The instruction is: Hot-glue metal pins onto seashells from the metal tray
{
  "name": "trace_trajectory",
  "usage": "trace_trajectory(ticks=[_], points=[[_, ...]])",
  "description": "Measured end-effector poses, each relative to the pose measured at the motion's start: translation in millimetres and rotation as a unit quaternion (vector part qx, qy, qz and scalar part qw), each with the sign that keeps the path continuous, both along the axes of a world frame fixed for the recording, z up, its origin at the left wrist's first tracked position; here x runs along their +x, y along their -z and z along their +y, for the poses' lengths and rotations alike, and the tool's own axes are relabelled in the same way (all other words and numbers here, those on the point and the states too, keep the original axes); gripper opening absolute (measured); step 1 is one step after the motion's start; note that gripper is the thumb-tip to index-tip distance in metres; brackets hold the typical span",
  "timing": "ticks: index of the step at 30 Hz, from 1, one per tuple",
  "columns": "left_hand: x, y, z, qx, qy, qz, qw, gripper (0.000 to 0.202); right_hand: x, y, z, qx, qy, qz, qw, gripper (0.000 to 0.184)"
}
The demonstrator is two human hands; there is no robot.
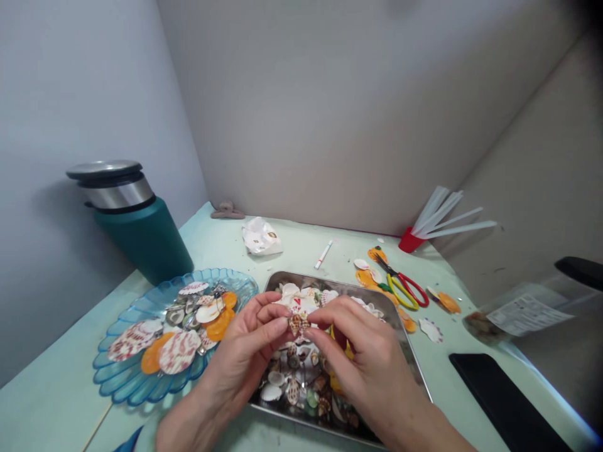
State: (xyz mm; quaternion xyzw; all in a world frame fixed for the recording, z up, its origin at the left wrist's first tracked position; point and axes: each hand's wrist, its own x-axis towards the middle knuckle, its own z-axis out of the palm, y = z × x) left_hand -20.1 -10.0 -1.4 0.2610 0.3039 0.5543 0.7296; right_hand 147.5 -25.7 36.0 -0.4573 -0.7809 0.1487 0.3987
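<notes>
Both my hands meet over a metal tray [414, 370] full of mixed seashells. My left hand [249, 351] and my right hand [362, 358] pinch one small brown-patterned shell [298, 324] between their fingertips, just above the heap in the tray. Fingers of both hands are closed on it. A blue glass plate [122, 386] with larger pink, white and orange shells lies left of the tray, close to my left wrist.
A teal flask with a steel lid [134, 226] stands at the far left. Scissors with red and yellow handles [405, 289], loose shells, a red cup of clear sticks [426, 229], a white pen [323, 254], crumpled plastic [261, 237] and a black flat object [504, 402] lie around.
</notes>
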Motion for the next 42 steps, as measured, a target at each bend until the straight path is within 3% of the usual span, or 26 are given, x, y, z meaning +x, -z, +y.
trace_trajectory(ticks=[31, 36, 42], points=[[0.3, 2.2, -2.5, 0.029, 0.003, 0.055, 0.998, 0.034, -4.8, 9.2, -1.1, 0.034, -0.005, -0.008, 0.999, 0.011], [-0.2, 0.2, -1.1, 0.006, -0.011, 0.023, 1.000, 0.034, -1.9, 5.9, -2.0, 0.029, -0.003, 0.026, 0.999, 0.022], [-2.5, -1.7, 0.1, -0.027, -0.014, -0.011, 0.999, 0.034, -1.1, 3.1, -0.2, -0.026, 0.027, 0.041, 0.998, 0.014]])
